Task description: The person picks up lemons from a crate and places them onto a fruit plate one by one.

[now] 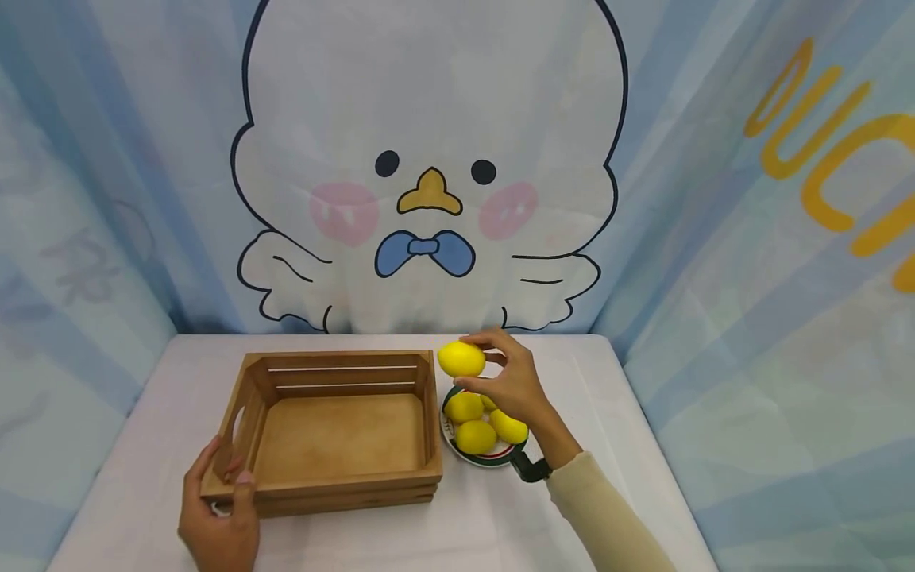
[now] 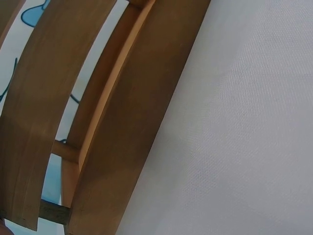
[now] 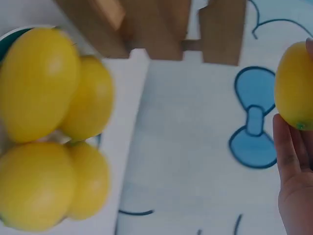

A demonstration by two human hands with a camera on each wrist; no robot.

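A yellow lemon [image 1: 461, 359] is pinched between the thumb and fingers of my right hand [image 1: 509, 380], raised over the plate and close to the crate's right side. In the right wrist view the same lemon [image 3: 295, 88] shows at the right edge. Several more lemons [image 1: 476, 437] lie on a plate [image 1: 449, 442] with a green and red rim, partly hidden by my right hand. My left hand [image 1: 220, 516] grips the front left corner of a slatted wooden crate [image 1: 343, 486], thumb over the front rim. Nothing lies inside the crate.
A white cloth [image 1: 372, 540] covers the table under the crate and plate. Behind stands a curtain [image 1: 429, 95] printed with a cartoon bird, and more curtains hang on both sides. A black strap [image 1: 530, 469] sits at my right wrist.
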